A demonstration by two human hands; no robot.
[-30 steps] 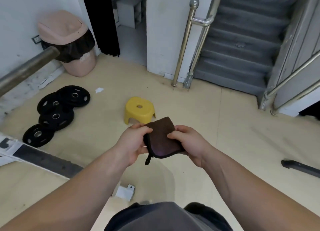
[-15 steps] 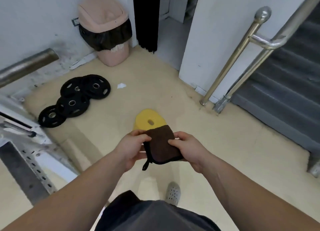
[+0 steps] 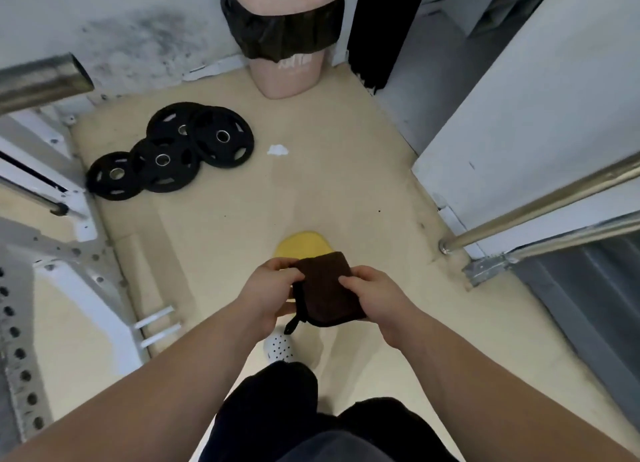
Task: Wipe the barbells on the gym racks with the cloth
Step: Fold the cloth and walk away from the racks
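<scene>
Folding over itself, dark-brown cloth shows black-trimmed edges.

Both bare forearms enter from the near corners and converge at centre, elbows out of view. Left hand: back of hand up, fingers curled onto the far-left corner of the cloth. Right hand: thumb lies on top of the cloth, fingers hidden beneath its right side. Hands level and close together, the cloth spanning the gap between them.
</scene>
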